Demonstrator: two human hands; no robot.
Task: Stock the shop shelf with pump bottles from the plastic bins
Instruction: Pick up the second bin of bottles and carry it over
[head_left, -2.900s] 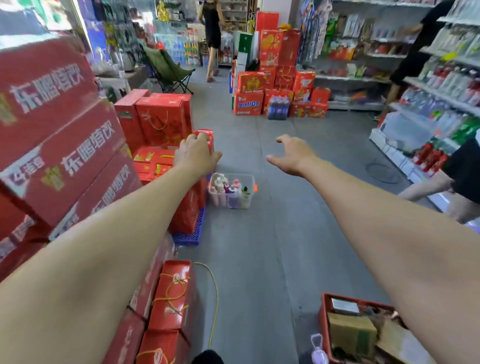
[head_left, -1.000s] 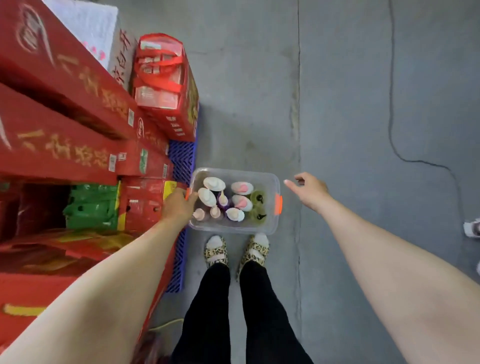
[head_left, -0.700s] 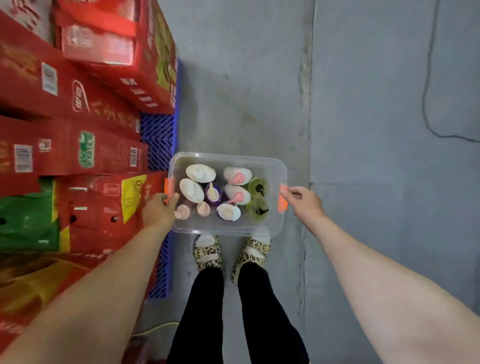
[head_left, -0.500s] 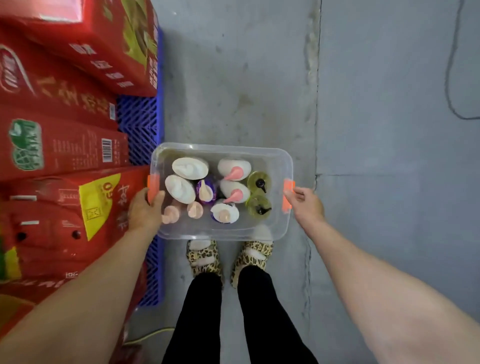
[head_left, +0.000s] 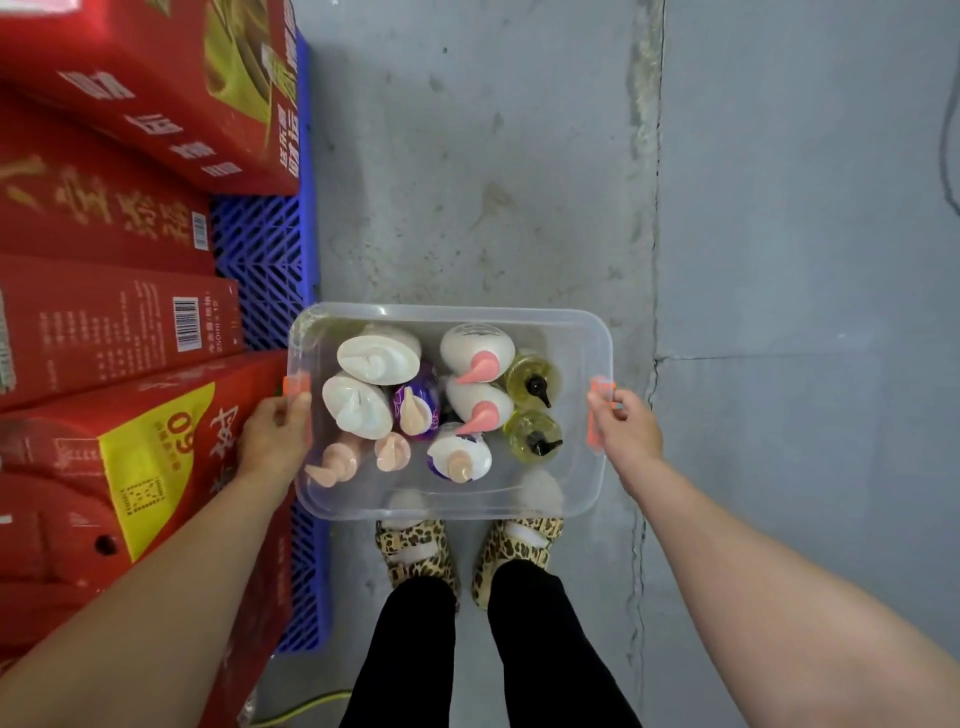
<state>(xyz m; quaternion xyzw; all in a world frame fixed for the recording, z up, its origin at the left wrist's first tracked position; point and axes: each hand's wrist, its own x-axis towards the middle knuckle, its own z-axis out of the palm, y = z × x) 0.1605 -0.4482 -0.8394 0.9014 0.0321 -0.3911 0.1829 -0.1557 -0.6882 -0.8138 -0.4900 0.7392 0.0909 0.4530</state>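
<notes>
Left hand (head_left: 272, 436) & right hand (head_left: 626, 428) are curling fingers round the orange handles (head_left: 597, 410) of the clear bin (head_left: 452, 312), which is sitting low just in front of the feet (head_left: 415, 551) w/ pump bottles (head_left: 379, 353) upright inside, so lifting level & slow is prob. keeping them from tipping.

Two bare arms reaching from the lower corners toward mid-frame, left hand (head_left: 275, 436) left of centre, fingers curled on the bin (head_left: 571, 332) edge, right hand (head_left: 626, 431) right of centre, gripping the opposite edge
</notes>
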